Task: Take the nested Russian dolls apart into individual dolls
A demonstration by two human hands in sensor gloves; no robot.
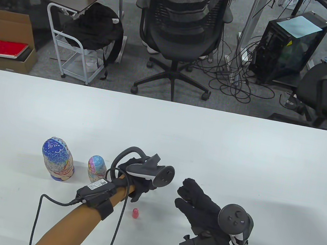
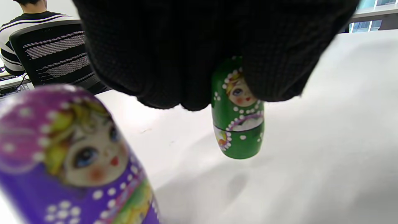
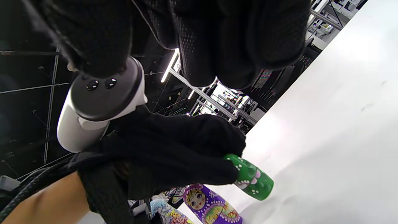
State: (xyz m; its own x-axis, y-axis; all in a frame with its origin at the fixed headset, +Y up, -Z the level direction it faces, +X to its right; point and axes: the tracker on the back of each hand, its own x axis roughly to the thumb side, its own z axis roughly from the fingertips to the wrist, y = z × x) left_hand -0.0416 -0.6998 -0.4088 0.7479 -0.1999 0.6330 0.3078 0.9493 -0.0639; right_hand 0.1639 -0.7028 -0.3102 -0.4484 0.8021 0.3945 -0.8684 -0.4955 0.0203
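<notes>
Nearest the person, a tiny pink doll (image 1: 135, 213) stands on the white surface (image 1: 240, 155) between the two forearms, untouched. The left hand (image 1: 137, 181) pinches a small green doll (image 2: 238, 118) by its head, long axis upright with the base hanging just above the surface. The right hand (image 1: 199, 207) hovers just beside it, empty, fingers relaxed and pointing toward the left hand. Left of the left hand stand a purple doll (image 2: 71, 161), then a larger blue doll (image 1: 57, 159). From above, the left hand hides the green doll entirely. I cannot tell whether it still holds another doll.
</notes>
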